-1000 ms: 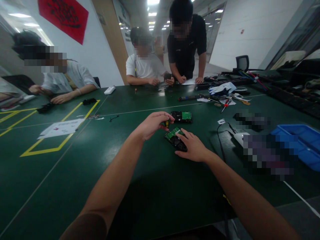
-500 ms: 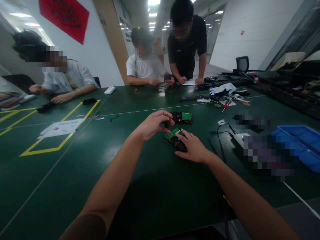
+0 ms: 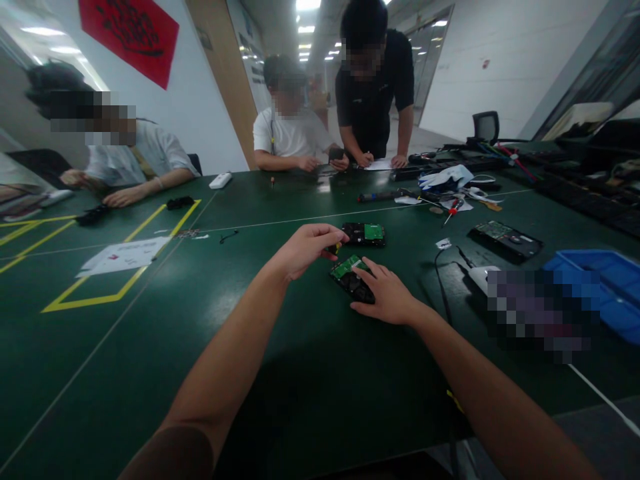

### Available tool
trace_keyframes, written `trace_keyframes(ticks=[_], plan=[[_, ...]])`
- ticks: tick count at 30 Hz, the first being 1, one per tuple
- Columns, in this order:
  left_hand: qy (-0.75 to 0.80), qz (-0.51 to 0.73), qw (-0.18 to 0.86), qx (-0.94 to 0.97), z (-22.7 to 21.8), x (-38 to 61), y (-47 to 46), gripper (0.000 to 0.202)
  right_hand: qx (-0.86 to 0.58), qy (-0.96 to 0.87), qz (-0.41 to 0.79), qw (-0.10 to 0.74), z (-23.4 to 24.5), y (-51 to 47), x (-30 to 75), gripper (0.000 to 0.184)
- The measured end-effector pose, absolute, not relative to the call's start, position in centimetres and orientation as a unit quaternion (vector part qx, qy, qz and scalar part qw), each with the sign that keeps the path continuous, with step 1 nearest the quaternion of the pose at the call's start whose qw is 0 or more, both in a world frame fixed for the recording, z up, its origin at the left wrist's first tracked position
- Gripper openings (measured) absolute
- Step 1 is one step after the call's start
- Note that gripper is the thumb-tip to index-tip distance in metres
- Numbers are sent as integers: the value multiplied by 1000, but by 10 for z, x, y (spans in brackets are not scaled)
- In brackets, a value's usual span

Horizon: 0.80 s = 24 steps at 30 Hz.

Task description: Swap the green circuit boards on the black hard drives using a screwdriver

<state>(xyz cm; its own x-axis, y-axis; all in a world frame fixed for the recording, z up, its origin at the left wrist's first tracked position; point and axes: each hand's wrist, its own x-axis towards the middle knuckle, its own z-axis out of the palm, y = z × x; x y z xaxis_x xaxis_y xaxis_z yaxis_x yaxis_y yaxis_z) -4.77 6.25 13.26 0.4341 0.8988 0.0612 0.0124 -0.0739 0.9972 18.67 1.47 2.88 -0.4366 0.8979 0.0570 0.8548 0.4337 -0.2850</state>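
A hard drive (image 3: pixel 347 270), black with a green circuit board facing up, lies at an angle on the dark green table. My right hand (image 3: pixel 387 293) holds it down from the right, its fingers over the top and the thumb at the near edge. Just above the drive's far left end, my left hand (image 3: pixel 310 250) is closed in a pinch round a small dark piece with yellow on it (image 3: pixel 336 249); its exact kind is mostly hidden by the fingers. Behind them rests a second hard drive (image 3: pixel 367 234), also board side up.
At the right are a third drive (image 3: pixel 505 240), a blue tray (image 3: pixel 575 267) and a black cable (image 3: pixel 440 287). Farther back lie a red screwdriver (image 3: pixel 453 210) and a white glove (image 3: pixel 447 178). Paper (image 3: pixel 123 257) lies left; several people sit or stand round the table.
My left hand has turned slightly at the wrist, and yellow now shows on the piece in its fingers. My right hand and the hard drive under it have stayed in place.
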Motion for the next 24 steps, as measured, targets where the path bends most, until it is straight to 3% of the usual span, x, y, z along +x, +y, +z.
trace_keyframes(ticks=[24], plan=[[364, 388, 593, 604, 134, -47, 61, 14, -521, -841, 107, 102, 24, 16, 187, 95]])
